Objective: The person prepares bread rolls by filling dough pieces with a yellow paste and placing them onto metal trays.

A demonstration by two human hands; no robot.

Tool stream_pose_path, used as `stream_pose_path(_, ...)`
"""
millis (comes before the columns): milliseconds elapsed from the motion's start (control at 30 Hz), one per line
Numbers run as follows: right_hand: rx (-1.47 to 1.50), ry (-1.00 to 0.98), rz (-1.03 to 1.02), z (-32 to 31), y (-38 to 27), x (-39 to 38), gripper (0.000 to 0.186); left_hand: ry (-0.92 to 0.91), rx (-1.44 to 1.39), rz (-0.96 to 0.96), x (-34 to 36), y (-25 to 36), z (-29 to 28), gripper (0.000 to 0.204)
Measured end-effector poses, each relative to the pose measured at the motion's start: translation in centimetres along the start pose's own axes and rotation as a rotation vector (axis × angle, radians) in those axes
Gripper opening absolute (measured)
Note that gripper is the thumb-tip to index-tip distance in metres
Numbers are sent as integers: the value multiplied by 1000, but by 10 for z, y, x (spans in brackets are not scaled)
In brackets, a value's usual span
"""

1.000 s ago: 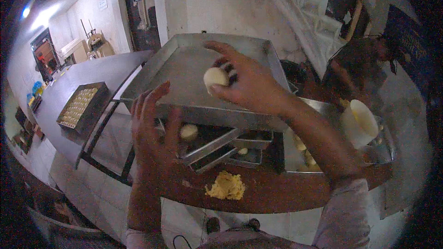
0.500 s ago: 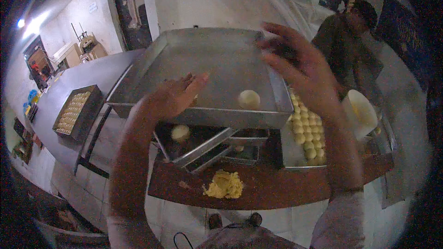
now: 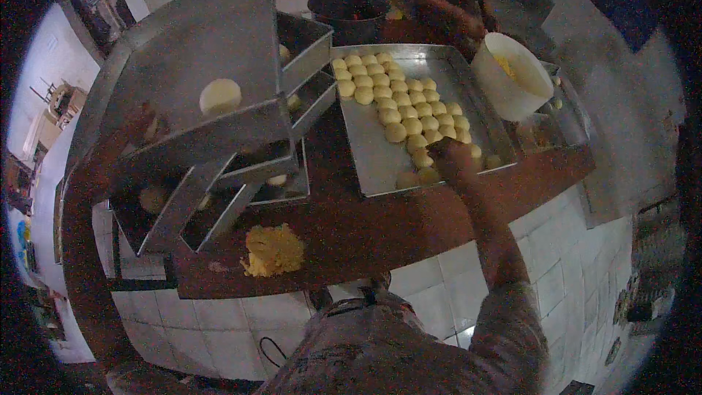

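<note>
Our right hand (image 3: 453, 159) is at the balls (image 3: 401, 99), rowed likely to save room, our left hand (image 3: 137, 130) over the pan (image 3: 197, 36) (we cannot tell either grip).

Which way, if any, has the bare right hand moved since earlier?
Yes: the right hand went right of the deep rectangular grey metal tray, to the round yellow dough balls.

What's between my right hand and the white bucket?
The head view shows dough balls, then a bare strip of tray and its rim, between your right hand and the bucket.
</note>
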State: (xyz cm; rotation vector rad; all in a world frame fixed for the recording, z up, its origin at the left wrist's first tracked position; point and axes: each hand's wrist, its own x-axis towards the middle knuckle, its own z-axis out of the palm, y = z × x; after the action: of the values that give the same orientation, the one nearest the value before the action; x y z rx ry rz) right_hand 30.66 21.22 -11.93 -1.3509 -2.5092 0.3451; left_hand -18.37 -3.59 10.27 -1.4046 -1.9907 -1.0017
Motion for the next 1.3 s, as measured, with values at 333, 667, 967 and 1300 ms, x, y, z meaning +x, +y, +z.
stream_pose_path(333,113,71,68,-33,-55,32,25,-150,-211,-214,-133,56,-46,29)
stream_pose_path(667,753,-628,-678,4,-167,-49,21,-648,-1004,-450,-309,160,97,58)
stream_pose_path(967,201,-210,-724,141,-217,-22,27,-284,-1046,-1308,-366,71,48,38)
stream_pose_path(1300,386,-736,-385,120,-197,-29,32,-331,-1099,-995,-350,69,62,37)
